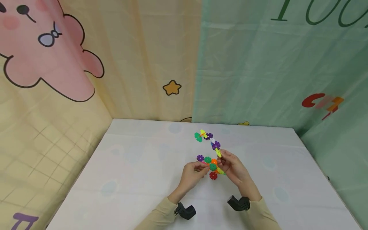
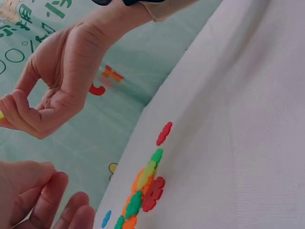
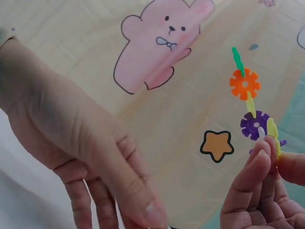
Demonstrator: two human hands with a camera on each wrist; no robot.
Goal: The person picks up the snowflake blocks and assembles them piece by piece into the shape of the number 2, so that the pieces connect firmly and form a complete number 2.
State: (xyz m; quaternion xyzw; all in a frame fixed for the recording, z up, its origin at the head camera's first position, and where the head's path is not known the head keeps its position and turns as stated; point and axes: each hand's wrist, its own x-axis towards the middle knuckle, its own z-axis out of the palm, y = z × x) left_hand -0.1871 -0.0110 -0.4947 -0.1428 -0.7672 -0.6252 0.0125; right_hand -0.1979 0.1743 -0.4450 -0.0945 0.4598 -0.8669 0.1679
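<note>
My right hand (image 1: 234,166) pinches a yellow notched plastic disc (image 3: 272,129) between thumb and fingers. From it a chain of linked flower-shaped discs rises, with purple (image 3: 255,125), orange (image 3: 245,84) and green (image 3: 238,61) discs among them. In the head view this chain reaches up and left from the fingertips. My left hand (image 1: 192,175) is raised over loose discs, its thumb and index fingertips close together. I cannot tell whether a small piece is between them. Below the hands lie the loose discs, including a red one (image 1: 213,175), a green one (image 1: 212,166) and a purple one (image 1: 200,157).
A white cloth covers the table (image 1: 129,179). Printed curtains hang behind it, one yellow with a pink bear (image 1: 51,60) and one green (image 1: 253,70). Each wrist wears a black camera mount, on the left (image 1: 185,211) and right (image 1: 239,203).
</note>
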